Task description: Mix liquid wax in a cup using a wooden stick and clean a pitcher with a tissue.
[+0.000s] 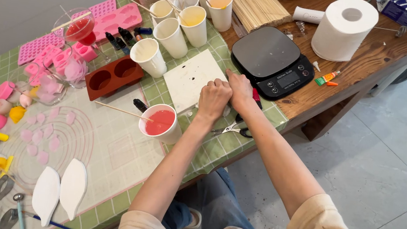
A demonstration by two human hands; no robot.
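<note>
I am looking down at both hands working together at the right edge of the tabletop, just beside the black kitchen scale (271, 60). My left hand (214, 99) is curling into a loose fist, fingers drawn together and knuckles up, pressing down at the lower right corner of the white square tile (192, 77). My right hand (240, 89) is lying against it, fingers bunched and tucked toward the left hand; the two hands are touching. I cannot tell what, if anything, is being pinched between them, since the fingertips are hiding under the knuckles.

The tile is lying flat on the green checked cloth (220, 147), between the row of paper cups (171, 37) and the scale, speckled with small dark marks. Just near my left wrist a paper cup of pink liquid (160, 122) is standing upright with a wooden stick (122, 111) resting across its rim. A pair of pliers (232, 129) is lying on the cloth under my right forearm, close to the table's edge. A brown two-hole mould (114, 77) is sitting left of the tile.
</note>
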